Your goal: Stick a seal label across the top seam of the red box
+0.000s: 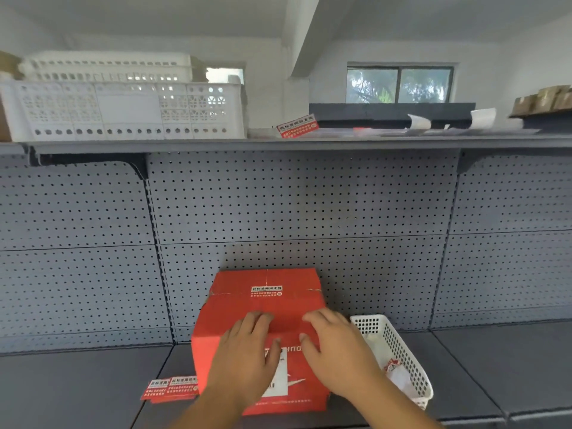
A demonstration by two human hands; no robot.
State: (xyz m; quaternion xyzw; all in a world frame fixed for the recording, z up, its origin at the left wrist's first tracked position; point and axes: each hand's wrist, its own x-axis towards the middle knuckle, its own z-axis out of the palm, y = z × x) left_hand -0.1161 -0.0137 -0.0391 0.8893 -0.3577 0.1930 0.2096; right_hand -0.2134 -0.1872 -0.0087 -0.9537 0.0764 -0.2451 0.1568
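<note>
The red box [235, 308] stands on the grey lower shelf against the pegboard. A red and white seal label [266, 291] lies flat across its top seam, near the far edge. My left hand [244, 351] and my right hand [337, 351] rest palms down on the box's near top edge and front face, fingers spread, holding nothing. Loose seal labels [173, 388] lie on the shelf just left of the box. One more seal label [297, 126] sits on the upper shelf.
A white plastic basket [399, 345] with crumpled paper stands right of the box, touching it. White crates [123, 109] fill the upper shelf's left side; curled backing strips [418, 122] lie to its right. The pegboard wall [294, 205] rises behind.
</note>
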